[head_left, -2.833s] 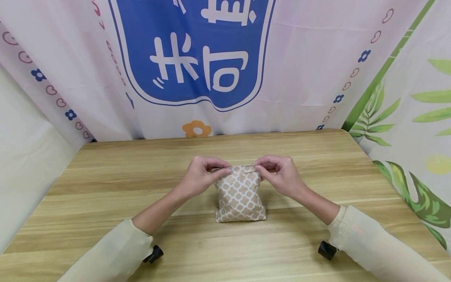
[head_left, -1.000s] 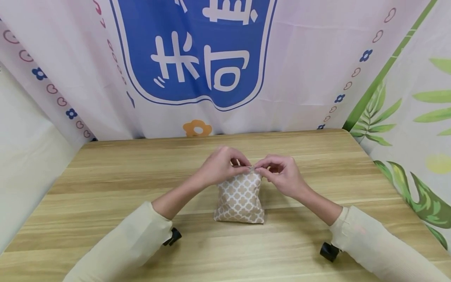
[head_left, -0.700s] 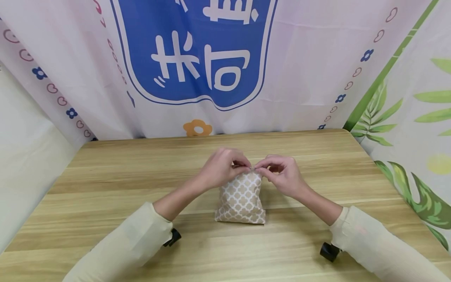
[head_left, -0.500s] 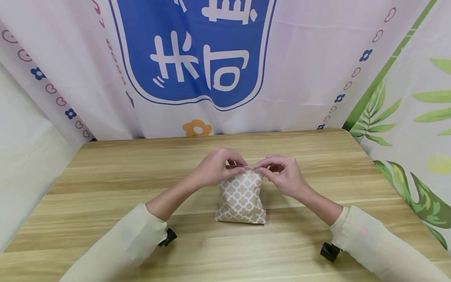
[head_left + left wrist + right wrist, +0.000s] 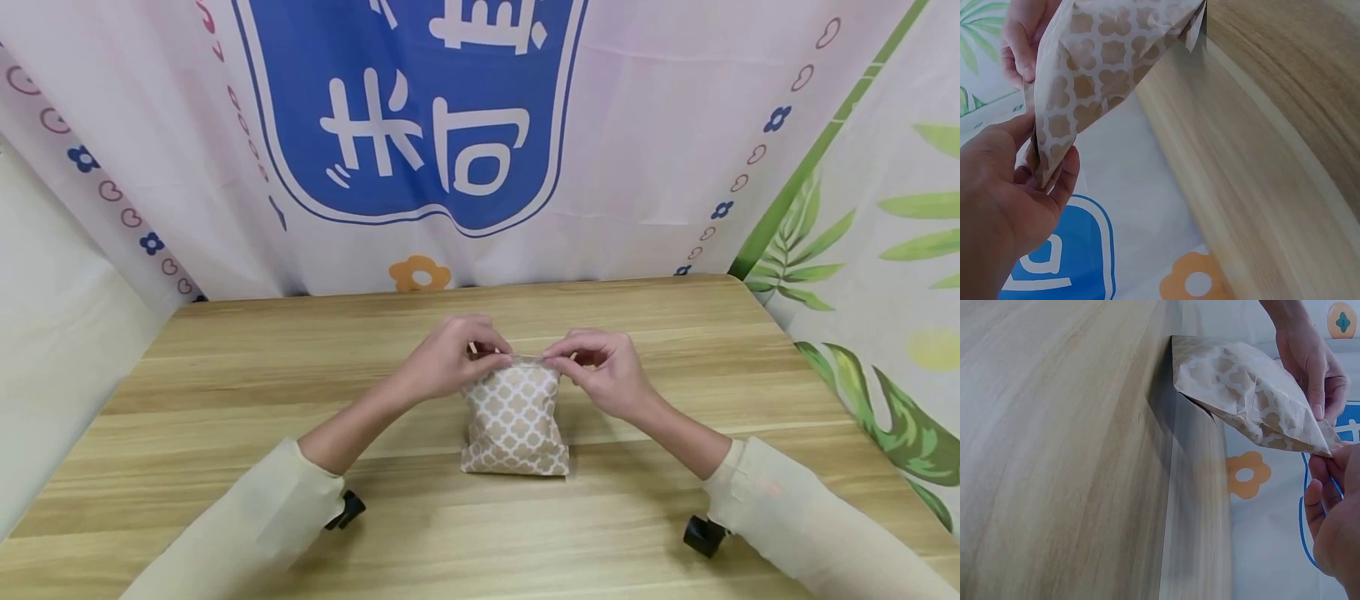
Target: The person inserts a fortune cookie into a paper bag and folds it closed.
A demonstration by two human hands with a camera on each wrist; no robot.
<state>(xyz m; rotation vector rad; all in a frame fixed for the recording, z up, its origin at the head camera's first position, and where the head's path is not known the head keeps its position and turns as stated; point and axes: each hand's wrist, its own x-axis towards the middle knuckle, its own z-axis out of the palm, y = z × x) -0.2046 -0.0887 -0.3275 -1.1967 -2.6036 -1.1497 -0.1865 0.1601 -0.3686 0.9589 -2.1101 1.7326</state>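
Note:
A bulging brown paper bag (image 5: 514, 421) with a white lattice print stands upright near the middle of the wooden table. At the left part of its top edge, my left hand (image 5: 455, 357) pinches the paper between thumb and fingers. The right corner of that edge is pinched by my right hand (image 5: 597, 369). In the left wrist view the bag (image 5: 1100, 69) is seen from the side, its top edge running between both hands. The right wrist view shows the bag's (image 5: 1244, 394) base on the table and its narrow top at my fingers. What it contains is hidden.
The wooden table (image 5: 247, 392) reaches back to a white curtain (image 5: 637, 167) with a blue printed sign. A leaf-patterned cloth (image 5: 892, 275) hangs at the right. Below each sleeve sits a small black wrist device (image 5: 703, 536).
My left hand has gone from the top edge's left corner in to beside the right hand, then slid partway back left along it. The right hand keeps its pinch at the right corner.

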